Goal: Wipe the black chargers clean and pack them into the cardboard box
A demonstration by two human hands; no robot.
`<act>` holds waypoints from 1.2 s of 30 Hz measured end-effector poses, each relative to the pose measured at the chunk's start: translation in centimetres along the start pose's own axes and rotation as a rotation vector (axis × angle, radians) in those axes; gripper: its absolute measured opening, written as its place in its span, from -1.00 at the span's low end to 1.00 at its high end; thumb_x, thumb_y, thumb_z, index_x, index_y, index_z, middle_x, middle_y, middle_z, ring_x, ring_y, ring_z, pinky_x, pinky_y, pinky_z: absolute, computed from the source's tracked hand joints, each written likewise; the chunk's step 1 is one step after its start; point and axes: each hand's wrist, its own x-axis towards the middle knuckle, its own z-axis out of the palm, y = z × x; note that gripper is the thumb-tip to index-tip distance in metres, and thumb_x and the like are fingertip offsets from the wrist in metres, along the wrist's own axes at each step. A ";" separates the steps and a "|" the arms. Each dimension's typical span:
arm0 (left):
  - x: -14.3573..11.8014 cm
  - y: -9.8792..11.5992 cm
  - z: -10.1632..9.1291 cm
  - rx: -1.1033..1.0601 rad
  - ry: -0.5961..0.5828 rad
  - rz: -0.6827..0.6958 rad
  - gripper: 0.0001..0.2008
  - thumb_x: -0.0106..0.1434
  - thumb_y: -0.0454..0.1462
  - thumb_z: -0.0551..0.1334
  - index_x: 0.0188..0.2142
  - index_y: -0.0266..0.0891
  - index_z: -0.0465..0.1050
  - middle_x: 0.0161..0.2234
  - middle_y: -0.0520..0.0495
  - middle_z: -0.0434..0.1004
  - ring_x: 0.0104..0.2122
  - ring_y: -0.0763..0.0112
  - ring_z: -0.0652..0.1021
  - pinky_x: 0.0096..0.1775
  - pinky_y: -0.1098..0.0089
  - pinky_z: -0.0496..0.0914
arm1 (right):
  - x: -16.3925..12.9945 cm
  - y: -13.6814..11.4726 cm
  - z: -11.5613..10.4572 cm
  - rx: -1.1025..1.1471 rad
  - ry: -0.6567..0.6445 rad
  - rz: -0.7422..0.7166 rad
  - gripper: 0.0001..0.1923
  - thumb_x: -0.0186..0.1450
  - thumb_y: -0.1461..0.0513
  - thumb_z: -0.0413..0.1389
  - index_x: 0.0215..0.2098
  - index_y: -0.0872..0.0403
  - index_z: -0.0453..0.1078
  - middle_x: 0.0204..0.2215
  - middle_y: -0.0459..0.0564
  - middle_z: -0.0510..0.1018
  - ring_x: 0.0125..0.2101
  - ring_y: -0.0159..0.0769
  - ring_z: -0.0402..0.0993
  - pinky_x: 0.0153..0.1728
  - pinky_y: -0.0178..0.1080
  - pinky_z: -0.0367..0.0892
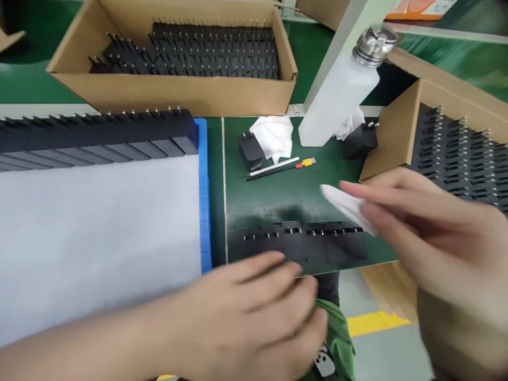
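Two cardboard boxes (174,92) flank green mat (278,196); right-hand fingers (381,203) pinch white wipe (341,203).

Both the left hand (254,312) and the right hand (428,238) are bare, with no gloves or rings, and a green garment (337,338) with a white print shows below.

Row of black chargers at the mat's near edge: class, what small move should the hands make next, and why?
Probably bring the right hand with its white wipe down onto the row of black chargers. The wipe hovers just above them, while the left hand sits at the row's near side.
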 end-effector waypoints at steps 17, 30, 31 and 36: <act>6.0 -1.6 5.1 -0.238 -0.373 0.064 -0.15 0.25 0.01 0.22 0.35 -0.48 0.04 0.38 -0.23 0.04 0.36 0.19 0.15 0.34 0.24 0.09 | 8.0 4.4 1.8 0.092 -1.037 -0.331 -0.63 0.48 0.23 -0.03 -0.37 0.14 0.53 -0.42 -0.11 0.28 -0.43 -0.47 0.21 -0.40 -0.33 0.21; 6.1 -0.7 5.1 -0.080 -0.460 0.021 -0.08 0.20 0.16 0.18 0.39 -0.28 -0.01 0.42 -0.07 -0.10 0.40 0.25 -0.01 0.34 0.29 0.03 | 5.8 9.0 -5.8 0.131 -1.086 -0.083 -0.68 0.46 0.25 -0.02 0.04 -0.04 0.54 -0.35 -0.04 0.44 -0.40 -0.45 0.40 -0.35 -0.37 0.34; 6.0 -0.6 5.2 -0.086 -0.464 0.016 -0.07 0.20 0.16 0.17 0.39 -0.29 -0.03 0.43 -0.08 -0.12 0.41 0.24 -0.03 0.35 0.27 0.01 | 5.7 9.2 -6.3 0.119 -1.095 -0.068 -0.67 0.46 0.25 -0.03 0.03 -0.05 0.54 -0.34 -0.04 0.45 -0.39 -0.45 0.41 -0.34 -0.38 0.34; 5.9 -0.8 5.3 -0.130 -0.488 0.021 -0.07 0.25 0.14 0.16 0.40 -0.35 -0.10 0.43 -0.10 -0.23 0.42 0.25 -0.11 0.37 0.27 -0.03 | 4.7 9.5 -9.7 -0.048 -1.075 -0.057 -0.62 0.47 0.27 -0.09 -0.03 -0.13 0.56 -0.33 -0.05 0.46 -0.41 -0.48 0.43 -0.39 -0.38 0.34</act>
